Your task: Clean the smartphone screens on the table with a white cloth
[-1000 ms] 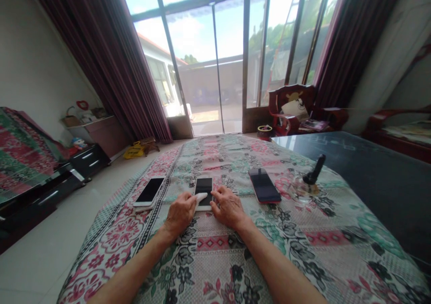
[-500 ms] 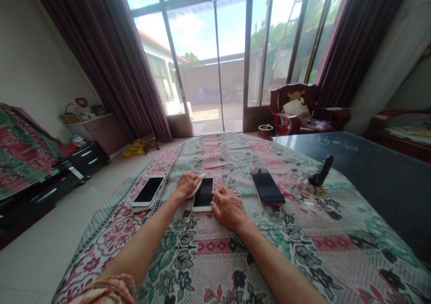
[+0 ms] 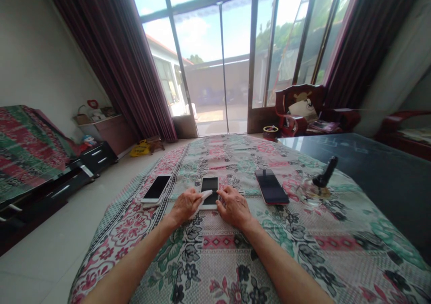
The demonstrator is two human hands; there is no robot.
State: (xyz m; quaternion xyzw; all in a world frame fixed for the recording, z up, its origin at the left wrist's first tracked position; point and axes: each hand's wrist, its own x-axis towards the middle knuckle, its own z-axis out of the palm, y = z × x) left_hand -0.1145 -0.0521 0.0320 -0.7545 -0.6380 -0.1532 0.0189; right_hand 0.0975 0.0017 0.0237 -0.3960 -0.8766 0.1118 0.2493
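A white smartphone (image 3: 210, 183) with a dark screen lies face up on the patterned cloth in front of me. My left hand (image 3: 187, 204) is closed on a folded white tissue or cloth (image 3: 206, 194), which lies across the phone's screen. From the other side, my right hand (image 3: 235, 206) grips the phone's right edge with thumb and fingertips. Another white smartphone (image 3: 156, 189) rests to the left, seemingly on top of something pale. Off to the right is a black smartphone (image 3: 271, 187) with a red edge.
A floral tablecloth (image 3: 232, 261) covers the surface. At right, a glass ashtray (image 3: 310, 192) holds an upright black object (image 3: 326, 173). Beyond it lies a dark glossy tabletop (image 3: 363, 169). A carved wooden chair (image 3: 299, 108) stands near the glass doors.
My left hand has brought the white tissue or cloth from the phone's upper left edge down onto its screen. My right hand stays at the right edge. The view has shifted slightly left.
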